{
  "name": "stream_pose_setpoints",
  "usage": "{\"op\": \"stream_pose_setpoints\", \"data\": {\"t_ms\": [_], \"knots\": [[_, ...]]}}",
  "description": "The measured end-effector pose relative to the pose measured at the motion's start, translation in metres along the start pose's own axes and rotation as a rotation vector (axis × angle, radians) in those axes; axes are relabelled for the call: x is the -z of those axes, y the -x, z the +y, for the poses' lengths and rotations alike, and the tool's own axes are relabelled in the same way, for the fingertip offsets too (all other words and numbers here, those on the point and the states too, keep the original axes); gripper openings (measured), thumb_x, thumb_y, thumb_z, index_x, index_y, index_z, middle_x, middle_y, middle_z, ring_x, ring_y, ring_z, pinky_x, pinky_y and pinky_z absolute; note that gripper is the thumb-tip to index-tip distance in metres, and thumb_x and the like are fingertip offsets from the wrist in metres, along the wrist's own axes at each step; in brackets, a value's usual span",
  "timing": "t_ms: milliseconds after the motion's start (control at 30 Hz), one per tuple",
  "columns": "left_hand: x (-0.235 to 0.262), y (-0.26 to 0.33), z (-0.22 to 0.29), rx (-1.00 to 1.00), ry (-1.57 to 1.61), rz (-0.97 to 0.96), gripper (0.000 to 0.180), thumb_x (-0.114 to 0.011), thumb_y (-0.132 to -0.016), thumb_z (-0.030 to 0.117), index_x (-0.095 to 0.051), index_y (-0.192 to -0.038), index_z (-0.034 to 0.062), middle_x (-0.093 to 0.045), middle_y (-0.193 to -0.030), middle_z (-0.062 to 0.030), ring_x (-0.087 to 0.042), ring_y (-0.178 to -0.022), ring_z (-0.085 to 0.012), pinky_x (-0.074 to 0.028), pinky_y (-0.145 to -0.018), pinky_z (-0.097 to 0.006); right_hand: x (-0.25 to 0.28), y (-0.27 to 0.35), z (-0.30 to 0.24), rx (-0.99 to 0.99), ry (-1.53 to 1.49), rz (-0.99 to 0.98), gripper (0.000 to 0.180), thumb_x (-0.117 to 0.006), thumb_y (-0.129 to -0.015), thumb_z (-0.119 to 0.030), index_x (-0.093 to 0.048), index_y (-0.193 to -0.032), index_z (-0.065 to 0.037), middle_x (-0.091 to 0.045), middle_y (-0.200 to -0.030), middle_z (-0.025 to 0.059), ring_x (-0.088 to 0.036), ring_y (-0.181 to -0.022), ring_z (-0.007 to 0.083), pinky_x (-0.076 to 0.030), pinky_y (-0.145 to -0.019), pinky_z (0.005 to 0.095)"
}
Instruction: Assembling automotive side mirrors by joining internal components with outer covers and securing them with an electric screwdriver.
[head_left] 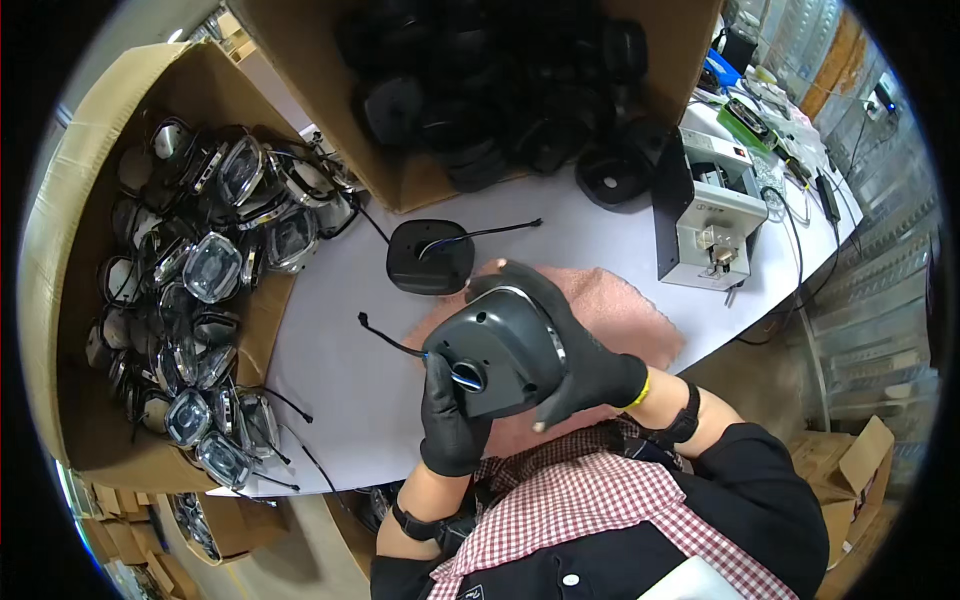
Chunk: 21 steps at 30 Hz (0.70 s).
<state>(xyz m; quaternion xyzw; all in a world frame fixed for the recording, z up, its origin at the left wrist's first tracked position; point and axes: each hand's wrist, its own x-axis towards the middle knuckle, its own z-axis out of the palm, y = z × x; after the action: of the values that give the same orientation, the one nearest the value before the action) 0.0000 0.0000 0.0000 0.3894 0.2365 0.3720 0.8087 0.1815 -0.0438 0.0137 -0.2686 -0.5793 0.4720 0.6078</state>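
Nearest the lens: checked apron (pixel 570 495), low in view, over a black shirt (pixel 760 480). Beyond, white counter (pixel 340 400), edges bowed by the lens. Large carton (pixel 310 90) at the far side, mouth toward the apron, perhaps for easy reach into its dark shells (pixel 390 110). Similar carton (pixel 55 330) at left, heaped with clear-faced lamps (pixel 212 267), wires trailing out. Pink cloth (pixel 630 310) spread below the grip, likely as padding against scratches. Grey machine (pixel 710 215) toward the right edge, probably within reach of that side. Black shell (pixel 500 345) held above the cloth, back turned up, perhaps to keep the round opening in sight. Right hand (pixel 590 375), gloved, spread wide around the right side, likely for support. Left hand (pixel 452 425), also gloved, narrower at the lower-left corner, thumb beside the opening, probably for steadying. Second shell (pixel 430 270) on the counter, just beyond the cloth. Smallest: loose wire (pixel 388 337), out leftward, apparently from the held shell.
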Motion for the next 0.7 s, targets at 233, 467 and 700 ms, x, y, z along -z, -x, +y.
{"op": "stream_pose_setpoints", "data": {"t_ms": [233,467,700], "knots": [[-0.011,0.002,0.013,-0.249,-0.517,0.083,0.079,-0.051,-0.092,0.057,-0.028,-0.144,0.0023,-0.041,-0.139,-0.0149,-0.046,-0.125,-0.0247,-0.042,-0.103,-0.037,-0.014,0.006,-0.005,-0.033,0.081,0.204,0.119,-0.092,-0.059,-0.026,-0.018,-0.15,-0.006,-0.035,-0.145,0.0149,-0.037,-0.135,0.0286,-0.033,-0.112,0.0413],[-0.019,0.004,0.036,-0.384,-1.058,-0.205,0.126,-0.094,-0.054,0.029,-0.013,-0.145,-0.0027,-0.039,-0.134,-0.02,-0.047,-0.123,-0.0303,-0.044,-0.099,-0.042,-0.009,0.009,-0.009,-0.053,0.002,0.184,0.124,-0.094,-0.054,-0.027,-0.018,-0.15,-0.007,-0.036,-0.145,0.0145,-0.037,-0.135,0.0278,-0.034,-0.112,0.0414],[-0.02,-0.003,0.03,-0.392,-1.1,-0.216,0.115,-0.091,-0.059,0.024,-0.016,-0.142,-0.003,-0.04,-0.131,-0.0206,-0.05,-0.118,-0.0308,-0.046,-0.096,-0.042,-0.015,0.007,-0.012,-0.196,-0.229,0.284,0.129,-0.095,-0.051,-0.041,-0.02,-0.15,-0.006,-0.035,-0.148,0.0133,-0.038,-0.136,0.0268,-0.034,-0.112,0.04]]}}
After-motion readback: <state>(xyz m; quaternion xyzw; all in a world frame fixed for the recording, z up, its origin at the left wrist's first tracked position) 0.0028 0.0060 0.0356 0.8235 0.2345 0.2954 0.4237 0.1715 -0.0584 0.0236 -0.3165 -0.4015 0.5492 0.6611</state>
